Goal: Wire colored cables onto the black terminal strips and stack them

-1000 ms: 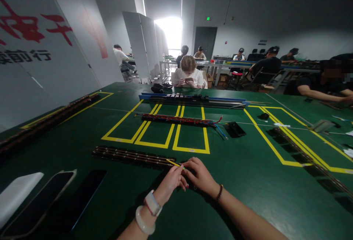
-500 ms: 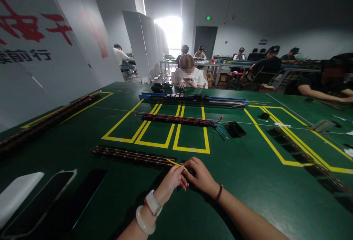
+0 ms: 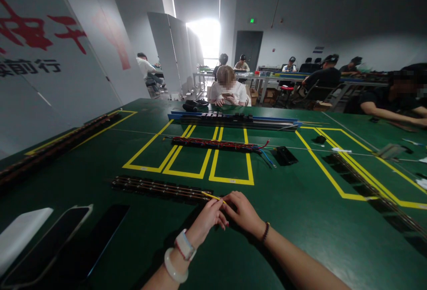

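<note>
A thin yellow wire-like piece (image 3: 209, 195) juts up and to the left from between my fingertips. My left hand (image 3: 208, 219), with a watch and a pale bangle at the wrist, closes its fingertips on it. Touching those fingers, my right hand (image 3: 240, 212) pinches at the lower end of the same piece; its exact grip is partly hidden. Just beyond my hands lies a long dark strip with several copper-coloured rods (image 3: 160, 187), and the yellow tip overlaps its right end in view.
On the green table (image 3: 300, 236) lie a wire bundle (image 3: 213, 144), a black box (image 3: 285, 155), a blue rail assembly (image 3: 233, 121) and more rod strips left and right. Phones (image 3: 100, 241) and a white slab (image 3: 23, 232) sit front left. A person (image 3: 228, 90) sits opposite.
Almost nothing differs. My right hand has dipped very slightly, while both hands stay together at the yellow piece.
</note>
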{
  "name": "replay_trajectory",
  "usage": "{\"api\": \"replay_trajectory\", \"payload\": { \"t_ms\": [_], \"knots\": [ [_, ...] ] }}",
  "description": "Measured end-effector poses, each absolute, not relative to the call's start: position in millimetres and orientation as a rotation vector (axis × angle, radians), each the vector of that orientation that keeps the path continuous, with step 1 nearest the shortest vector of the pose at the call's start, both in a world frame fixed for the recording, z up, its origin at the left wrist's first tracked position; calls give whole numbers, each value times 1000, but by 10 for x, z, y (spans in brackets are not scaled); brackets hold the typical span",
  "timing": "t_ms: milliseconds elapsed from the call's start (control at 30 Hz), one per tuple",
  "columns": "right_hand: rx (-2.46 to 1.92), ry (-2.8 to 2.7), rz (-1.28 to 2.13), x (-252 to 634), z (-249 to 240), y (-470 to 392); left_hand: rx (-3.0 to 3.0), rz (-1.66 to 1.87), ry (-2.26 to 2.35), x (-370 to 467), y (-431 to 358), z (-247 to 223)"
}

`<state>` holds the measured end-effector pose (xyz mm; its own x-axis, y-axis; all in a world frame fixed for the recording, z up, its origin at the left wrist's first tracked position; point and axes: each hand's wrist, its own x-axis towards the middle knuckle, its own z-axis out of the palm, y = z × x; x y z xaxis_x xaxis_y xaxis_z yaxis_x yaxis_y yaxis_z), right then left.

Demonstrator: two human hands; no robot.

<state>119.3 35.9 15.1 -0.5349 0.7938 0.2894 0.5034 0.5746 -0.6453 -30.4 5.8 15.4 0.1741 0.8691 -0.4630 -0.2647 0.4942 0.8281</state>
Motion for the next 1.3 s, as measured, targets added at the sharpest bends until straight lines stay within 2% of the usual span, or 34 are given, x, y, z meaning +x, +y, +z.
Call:
{"api": "replay_trajectory", "payload": {
  "t_ms": [1300],
  "knots": [
    [-1020, -2245, 733, 1194, 158, 381, 692, 893, 1094, -303, 62, 134]
  ]
}}
